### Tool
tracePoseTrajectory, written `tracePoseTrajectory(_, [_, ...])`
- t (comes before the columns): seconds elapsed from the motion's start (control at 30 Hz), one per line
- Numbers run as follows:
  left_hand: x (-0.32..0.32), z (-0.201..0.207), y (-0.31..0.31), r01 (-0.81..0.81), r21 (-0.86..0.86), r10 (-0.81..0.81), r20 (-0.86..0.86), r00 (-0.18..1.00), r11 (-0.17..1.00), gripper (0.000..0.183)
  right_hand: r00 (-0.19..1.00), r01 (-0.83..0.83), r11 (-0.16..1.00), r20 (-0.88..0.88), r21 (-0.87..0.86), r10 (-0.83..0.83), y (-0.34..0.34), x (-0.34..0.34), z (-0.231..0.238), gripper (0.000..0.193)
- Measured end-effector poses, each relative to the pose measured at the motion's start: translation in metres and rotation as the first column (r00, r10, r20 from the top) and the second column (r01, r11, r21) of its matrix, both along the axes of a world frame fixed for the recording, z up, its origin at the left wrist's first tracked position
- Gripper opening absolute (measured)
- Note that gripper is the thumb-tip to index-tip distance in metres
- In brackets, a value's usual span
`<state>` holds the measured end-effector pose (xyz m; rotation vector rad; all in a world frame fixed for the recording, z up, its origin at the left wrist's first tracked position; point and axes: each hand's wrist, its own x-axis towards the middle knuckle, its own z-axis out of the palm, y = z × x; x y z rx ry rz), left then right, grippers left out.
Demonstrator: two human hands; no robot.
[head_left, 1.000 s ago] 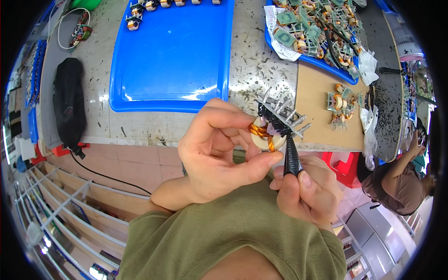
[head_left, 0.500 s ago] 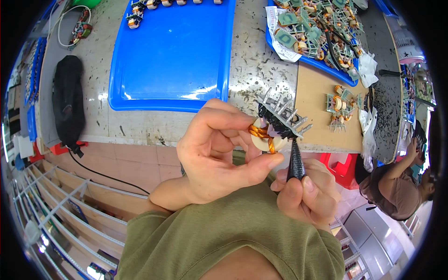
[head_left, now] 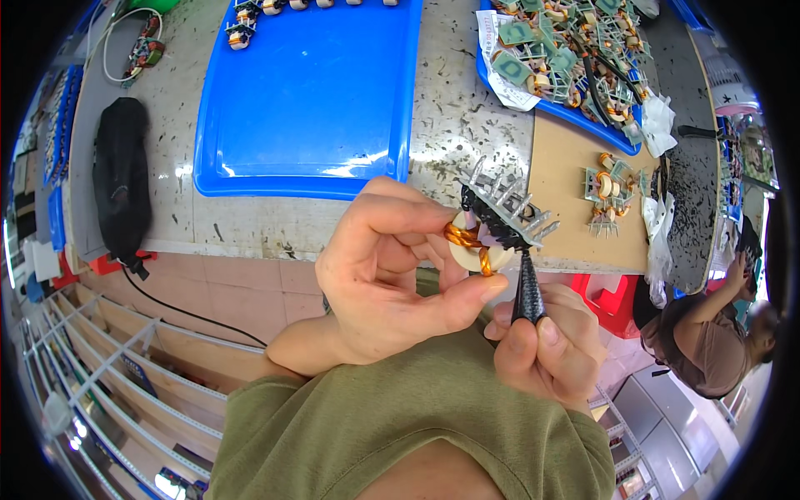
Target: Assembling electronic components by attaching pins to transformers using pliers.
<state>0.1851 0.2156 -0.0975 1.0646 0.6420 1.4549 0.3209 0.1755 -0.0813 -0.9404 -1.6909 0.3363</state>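
My left hand (head_left: 392, 271) pinches a wire-wound coil component (head_left: 477, 237) between thumb and fingers, above the table's front edge. The part has a pale ring wrapped in copper wire and a black base with several silver pins pointing up and to the right. In my right hand (head_left: 550, 346) is a pair of black tweezers (head_left: 528, 292) with a textured surface, held tip up. Their tip touches or nearly touches the lower right corner of the black base; the exact contact is too small to tell.
Behind my hands lies a blue tray (head_left: 308, 108) with several similar coils along its far edge. A second blue tray (head_left: 583, 125) at the back right is heaped with coils on green boards. More boards (head_left: 612, 190) sit on brown cardboard (head_left: 558, 183). At far right is another person (head_left: 708, 342).
My hands, the coil component and the tweezers stay almost exactly where they were. The person at the far right has shifted slightly.
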Motion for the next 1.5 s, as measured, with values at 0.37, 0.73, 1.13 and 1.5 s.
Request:
tracePoseTrajectory(0.37, [-0.002,0.009,0.0,0.537,-0.471,-0.243,0.55,0.799,0.7,0.021,0.997,-0.06,0.997,0.045,0.048,0.058,0.005,0.003,-0.001,0.041])
tracePoseTrajectory(0.73, [-0.002,0.009,0.0,0.657,-0.481,-0.253,0.66,0.707,0.58,0.02,0.996,-0.094,0.994,0.007,0.046,0.094,0.003,0.004,0.001,0.042])
tracePoseTrajectory(1.13, [-0.002,0.009,0.0,0.694,-0.467,-0.259,0.694,0.672,0.548,0.019,0.996,-0.084,0.992,-0.012,0.093,0.085,0.004,0.001,-0.001,0.04])
tracePoseTrajectory(1.5, [-0.002,0.009,0.002,0.729,-0.46,-0.289,0.706,0.646,0.507,0.018,0.996,-0.073,0.997,0.046,0.031,0.072,0.001,0.001,0.002,0.031])
